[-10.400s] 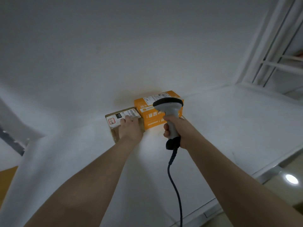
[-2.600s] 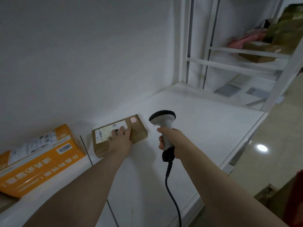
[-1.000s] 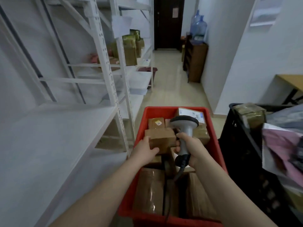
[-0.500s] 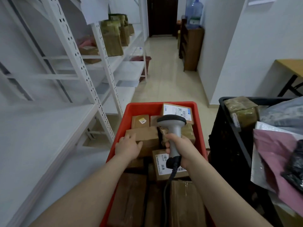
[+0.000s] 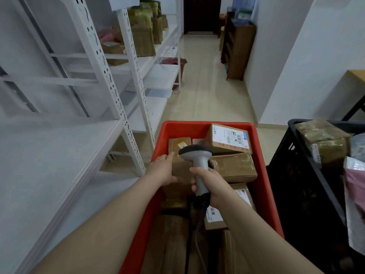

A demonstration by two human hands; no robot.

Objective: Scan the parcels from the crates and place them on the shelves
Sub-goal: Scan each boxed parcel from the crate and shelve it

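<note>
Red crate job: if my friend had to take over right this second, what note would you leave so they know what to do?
Left hand: holds a brown box in the red crate.
Right hand: grips the scanner, its head over that box.
Things: the red crate is full of parcels; the black crate on the right holds more.
Done: some parcels stand on the far shelves. The near shelf is on the left.
Left: scan this box (whether it has been scanned cannot be told), shelve it, then work through both crates.
</note>
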